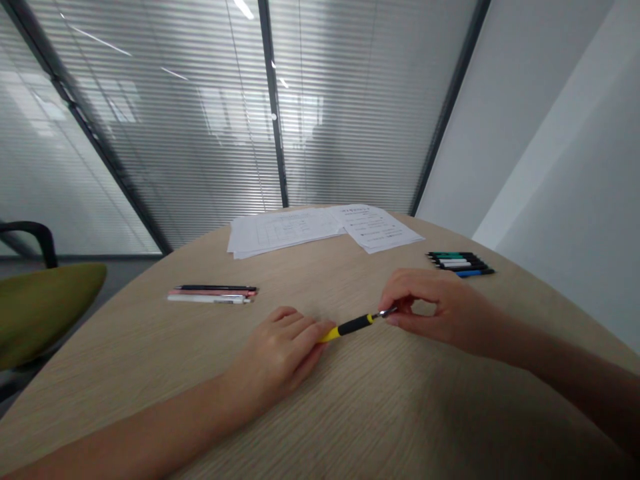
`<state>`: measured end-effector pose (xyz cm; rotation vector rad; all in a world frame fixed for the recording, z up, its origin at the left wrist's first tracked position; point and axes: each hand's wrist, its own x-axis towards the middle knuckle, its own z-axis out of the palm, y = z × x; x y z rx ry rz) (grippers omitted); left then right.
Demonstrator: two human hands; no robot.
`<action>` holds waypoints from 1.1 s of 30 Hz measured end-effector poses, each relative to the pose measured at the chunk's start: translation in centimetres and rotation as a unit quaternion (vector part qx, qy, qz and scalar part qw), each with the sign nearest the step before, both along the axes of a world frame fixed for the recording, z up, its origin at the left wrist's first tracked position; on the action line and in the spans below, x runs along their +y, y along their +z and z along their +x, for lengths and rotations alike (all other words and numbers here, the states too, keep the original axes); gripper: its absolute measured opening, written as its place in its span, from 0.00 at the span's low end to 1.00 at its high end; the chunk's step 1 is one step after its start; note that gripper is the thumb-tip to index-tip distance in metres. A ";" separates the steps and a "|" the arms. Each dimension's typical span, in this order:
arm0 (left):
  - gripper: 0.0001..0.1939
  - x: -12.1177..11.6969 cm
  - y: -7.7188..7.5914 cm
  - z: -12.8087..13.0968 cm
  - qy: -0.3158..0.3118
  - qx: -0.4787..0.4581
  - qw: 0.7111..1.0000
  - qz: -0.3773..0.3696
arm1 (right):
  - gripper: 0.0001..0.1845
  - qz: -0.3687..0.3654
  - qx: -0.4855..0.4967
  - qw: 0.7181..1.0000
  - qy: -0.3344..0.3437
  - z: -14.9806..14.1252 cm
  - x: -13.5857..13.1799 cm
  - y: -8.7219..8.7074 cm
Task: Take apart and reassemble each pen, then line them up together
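Note:
A yellow pen (355, 325) with a black grip is held between my two hands, slightly above or on the table; I cannot tell which. My left hand (287, 347) is closed on its yellow end, which the fingers partly hide. At the other end, the thumb and fingertips of my right hand (440, 303) pinch the pen's shiny metal tip (384, 313). Whether that tip is loose from the barrel does not show clearly.
Black, pink and white pens (213, 294) lie in a row at the left. Several more pens (460, 262) lie beyond my right hand. Printed paper sheets (295, 230) spread across the far side of the wooden table (310, 433). A green chair (45, 307) stands at left.

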<state>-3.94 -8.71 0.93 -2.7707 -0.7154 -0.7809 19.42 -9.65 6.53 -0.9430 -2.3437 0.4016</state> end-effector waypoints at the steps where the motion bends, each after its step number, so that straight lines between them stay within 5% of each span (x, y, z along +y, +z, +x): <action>1: 0.09 0.0 0.0 0.0 0.000 0.001 1.000 -0.001 | 0.03 0.001 0.003 1.000 0.000 0.0 0.0 0.0; 33: 0.09 -0.2 -0.3 0.1 -0.018 -0.007 1.000 0.017 | 0.03 0.010 -0.012 1.000 0.003 -0.1 0.0 -0.7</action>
